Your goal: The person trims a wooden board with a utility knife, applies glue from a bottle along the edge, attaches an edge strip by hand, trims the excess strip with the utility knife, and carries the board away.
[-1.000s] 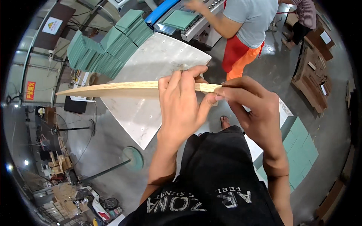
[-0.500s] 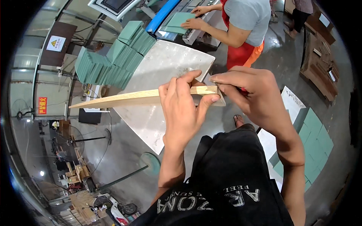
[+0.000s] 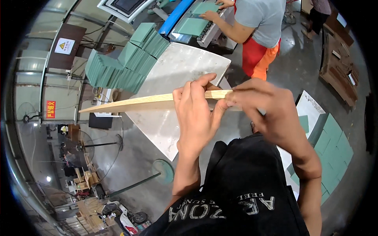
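A long, thin wooden board (image 3: 145, 101) is held edge-up in front of me, its pale layered edge running from far left to my hands. My left hand (image 3: 195, 116) is closed round it near its right end, fingers over the far face and thumb on the near side. At that end, the curled fingers of my right hand (image 3: 271, 106) are pinched together against the board's corner. They are blurred by motion, and whatever small thing they may hold is hidden.
Beyond the board lies a white worktable (image 3: 189, 63). Green panels (image 3: 138, 59) are stacked at its far left, and more green panels (image 3: 330, 153) lie at the right. A person (image 3: 260, 23) works at a blue-edged machine (image 3: 173, 17). A round-based stand (image 3: 162, 171) is at lower left.
My right hand has moved in against the board's end, its fingers now smeared. My left hand keeps its hold. The view has shifted slightly, and the other person's hands have moved over the green panel.
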The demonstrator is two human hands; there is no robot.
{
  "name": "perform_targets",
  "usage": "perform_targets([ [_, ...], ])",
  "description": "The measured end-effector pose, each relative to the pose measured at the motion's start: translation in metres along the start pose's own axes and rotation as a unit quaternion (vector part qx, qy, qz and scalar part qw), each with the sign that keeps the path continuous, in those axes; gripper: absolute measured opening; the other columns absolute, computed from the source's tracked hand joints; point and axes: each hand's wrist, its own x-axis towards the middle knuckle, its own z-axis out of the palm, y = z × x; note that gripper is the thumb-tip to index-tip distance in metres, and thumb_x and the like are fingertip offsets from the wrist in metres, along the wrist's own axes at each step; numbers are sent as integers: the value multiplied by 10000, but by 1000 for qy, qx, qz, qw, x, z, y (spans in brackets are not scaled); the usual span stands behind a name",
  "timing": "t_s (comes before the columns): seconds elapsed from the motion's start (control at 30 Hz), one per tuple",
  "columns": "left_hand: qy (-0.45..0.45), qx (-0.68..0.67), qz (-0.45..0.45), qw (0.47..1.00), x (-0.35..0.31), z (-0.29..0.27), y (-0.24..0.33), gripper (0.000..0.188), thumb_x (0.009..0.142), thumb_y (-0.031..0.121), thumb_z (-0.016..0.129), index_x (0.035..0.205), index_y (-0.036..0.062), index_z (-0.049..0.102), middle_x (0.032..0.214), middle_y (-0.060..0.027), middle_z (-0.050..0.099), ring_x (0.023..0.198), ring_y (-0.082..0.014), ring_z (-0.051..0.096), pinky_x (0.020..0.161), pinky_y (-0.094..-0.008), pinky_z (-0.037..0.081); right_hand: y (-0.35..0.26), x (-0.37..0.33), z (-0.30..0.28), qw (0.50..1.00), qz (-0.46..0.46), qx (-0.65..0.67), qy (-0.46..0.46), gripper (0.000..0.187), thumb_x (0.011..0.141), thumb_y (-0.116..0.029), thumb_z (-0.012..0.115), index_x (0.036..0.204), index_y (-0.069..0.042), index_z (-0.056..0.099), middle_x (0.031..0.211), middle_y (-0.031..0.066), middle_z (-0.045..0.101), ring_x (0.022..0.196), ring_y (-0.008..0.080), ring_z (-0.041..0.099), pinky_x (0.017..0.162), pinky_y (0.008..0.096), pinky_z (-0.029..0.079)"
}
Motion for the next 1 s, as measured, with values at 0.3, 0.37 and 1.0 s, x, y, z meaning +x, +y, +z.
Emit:
perform_targets([
  [0.3, -8, 1, -2, 1000, 2, 4, -3, 660, 837, 494, 765, 1268, 26, 587, 948, -62, 674, 907, -234, 583, 879, -393, 354, 14, -7, 21, 990, 80, 67, 93, 237, 844, 39, 718, 1073, -16, 740, 918, 118, 703, 735, 218, 684, 636, 297, 527],
  [0.37, -9, 4, -14, 1000, 3, 4, -1, 660, 835, 493, 766, 1267, 27, 590, 949, -61, 672, 906, -233, 583, 879, -391, 354, 14, -9, 22, 993, -16, 10, 114, 221, 841, 43, 715, 1053, -13, 742, 911, 106, 699, 716, 212, 676, 627, 296, 522],
  [1.0, 10, 17, 18, 1000, 1, 8, -5, 669, 816, 494, 762, 1266, 30, 589, 953, -51, 672, 875, -243, 570, 855, -391, 355, 15, 5, 6, 998, 40, 30, 41, 267, 822, 25, 716, 1073, -61, 748, 937, 104, 703, 740, 288, 697, 626, 357, 534],
])
